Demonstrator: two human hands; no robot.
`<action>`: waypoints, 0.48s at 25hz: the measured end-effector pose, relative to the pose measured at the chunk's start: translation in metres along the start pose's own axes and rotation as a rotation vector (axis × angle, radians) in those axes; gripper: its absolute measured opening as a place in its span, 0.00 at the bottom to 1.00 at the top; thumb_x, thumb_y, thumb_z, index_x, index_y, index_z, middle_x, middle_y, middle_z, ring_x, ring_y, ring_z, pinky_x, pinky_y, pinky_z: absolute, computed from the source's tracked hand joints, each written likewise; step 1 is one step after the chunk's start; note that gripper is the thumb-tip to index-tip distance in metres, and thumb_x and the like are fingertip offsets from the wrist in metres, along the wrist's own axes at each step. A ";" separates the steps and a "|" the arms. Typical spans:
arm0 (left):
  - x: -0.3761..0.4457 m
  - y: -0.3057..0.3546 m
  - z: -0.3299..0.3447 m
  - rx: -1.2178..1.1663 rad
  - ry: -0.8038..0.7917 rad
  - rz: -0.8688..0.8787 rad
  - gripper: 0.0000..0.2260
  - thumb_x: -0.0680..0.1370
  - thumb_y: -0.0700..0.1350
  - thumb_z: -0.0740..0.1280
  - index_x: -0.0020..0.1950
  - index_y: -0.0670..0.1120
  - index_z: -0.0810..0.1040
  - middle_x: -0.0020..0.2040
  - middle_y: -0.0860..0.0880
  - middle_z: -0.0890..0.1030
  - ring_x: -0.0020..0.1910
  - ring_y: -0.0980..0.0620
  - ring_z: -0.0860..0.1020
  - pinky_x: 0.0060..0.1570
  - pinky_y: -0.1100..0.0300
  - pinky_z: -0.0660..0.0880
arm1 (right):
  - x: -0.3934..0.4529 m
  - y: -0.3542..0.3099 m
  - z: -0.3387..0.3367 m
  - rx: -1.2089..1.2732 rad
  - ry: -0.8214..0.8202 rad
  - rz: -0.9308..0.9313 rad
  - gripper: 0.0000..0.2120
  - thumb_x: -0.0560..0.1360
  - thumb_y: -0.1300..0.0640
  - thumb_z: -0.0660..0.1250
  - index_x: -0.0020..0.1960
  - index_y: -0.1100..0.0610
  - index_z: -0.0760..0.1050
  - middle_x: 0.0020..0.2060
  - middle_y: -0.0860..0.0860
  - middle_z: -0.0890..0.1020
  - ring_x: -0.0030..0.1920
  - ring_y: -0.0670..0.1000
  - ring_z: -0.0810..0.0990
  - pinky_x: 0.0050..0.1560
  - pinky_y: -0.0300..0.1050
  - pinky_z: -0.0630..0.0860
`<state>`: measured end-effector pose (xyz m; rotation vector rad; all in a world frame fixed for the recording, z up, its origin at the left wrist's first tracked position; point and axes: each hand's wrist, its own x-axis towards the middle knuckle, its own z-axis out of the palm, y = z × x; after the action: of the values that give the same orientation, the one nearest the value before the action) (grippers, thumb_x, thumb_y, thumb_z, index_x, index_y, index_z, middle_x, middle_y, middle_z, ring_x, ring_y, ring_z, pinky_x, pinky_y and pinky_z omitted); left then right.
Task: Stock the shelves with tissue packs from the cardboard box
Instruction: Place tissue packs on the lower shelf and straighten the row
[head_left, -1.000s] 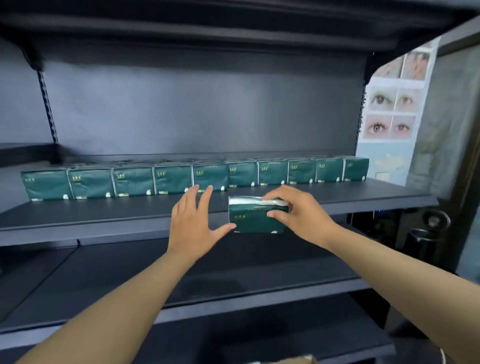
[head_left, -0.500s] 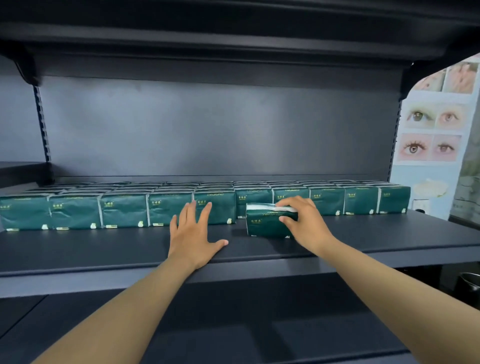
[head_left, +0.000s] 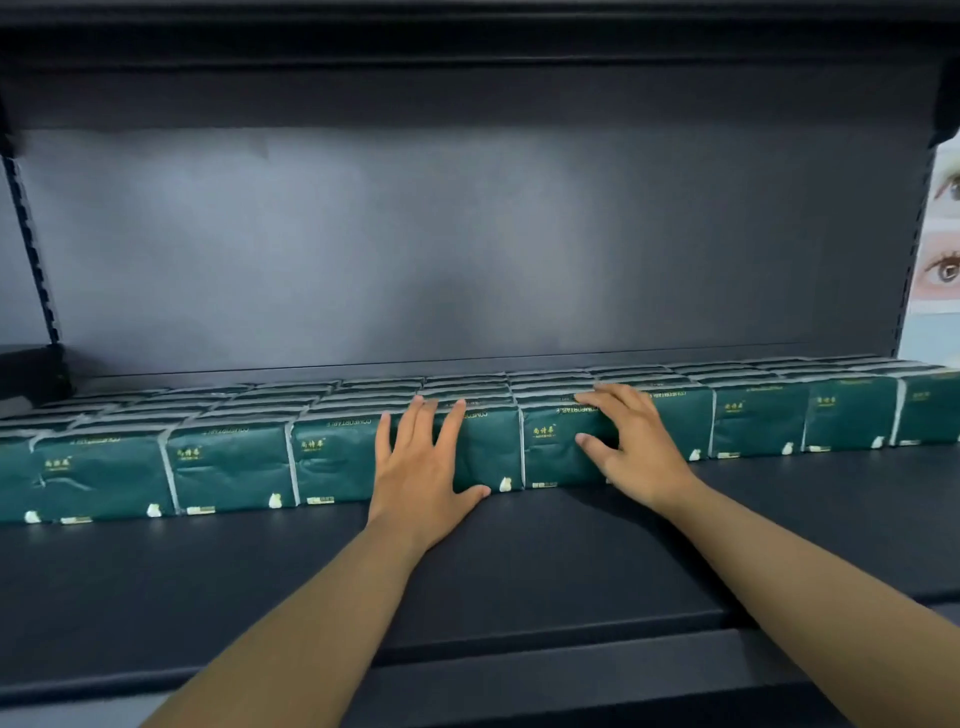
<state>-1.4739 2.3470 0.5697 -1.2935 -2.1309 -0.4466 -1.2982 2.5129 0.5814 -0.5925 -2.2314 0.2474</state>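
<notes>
- The left hand (head_left: 421, 467) lay flat with fingers straight and spread against the front face of one dark green tissue pack (head_left: 405, 452) in the front row; its thumb reached out to the right along the pack's lower edge. Its grip was wide and held nothing.
- The right hand (head_left: 631, 447) was on the neighbouring tissue pack to the right (head_left: 558, 447): fingers curled over the top edge, thumb pressed to the front face, so the grip was closed round that pack.
- That held pack stood on the dark shelf (head_left: 519, 561) in line with the front row, touching the packs on both sides.
- The row of green tissue packs (head_left: 228, 467) ran from the left edge to the right edge of the view, with further rows behind it up to the shelf's grey back panel (head_left: 467, 249).
- At the far right edge hung a poster with pictures of eyes (head_left: 943, 260).
</notes>
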 end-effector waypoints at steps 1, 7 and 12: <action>0.002 0.000 0.002 -0.009 0.007 -0.003 0.42 0.73 0.65 0.63 0.78 0.52 0.44 0.75 0.48 0.53 0.76 0.49 0.45 0.71 0.49 0.34 | 0.000 0.002 0.002 -0.012 0.000 -0.005 0.21 0.75 0.57 0.66 0.68 0.52 0.69 0.67 0.49 0.67 0.70 0.49 0.58 0.66 0.37 0.52; 0.002 -0.001 0.005 0.000 0.029 0.014 0.41 0.73 0.64 0.65 0.77 0.52 0.47 0.72 0.48 0.57 0.75 0.49 0.49 0.72 0.48 0.37 | 0.002 0.002 0.005 -0.071 0.001 -0.028 0.22 0.76 0.55 0.64 0.69 0.51 0.67 0.69 0.51 0.64 0.71 0.51 0.55 0.69 0.45 0.55; 0.002 -0.003 0.007 -0.026 0.044 0.018 0.42 0.71 0.64 0.67 0.77 0.52 0.49 0.71 0.48 0.60 0.74 0.49 0.52 0.72 0.48 0.39 | -0.001 -0.003 0.002 -0.132 0.017 -0.019 0.24 0.75 0.53 0.63 0.70 0.53 0.64 0.67 0.49 0.67 0.68 0.51 0.59 0.69 0.52 0.61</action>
<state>-1.4795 2.3510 0.5653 -1.3050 -2.0822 -0.4923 -1.3003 2.5093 0.5803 -0.6411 -2.2478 0.0851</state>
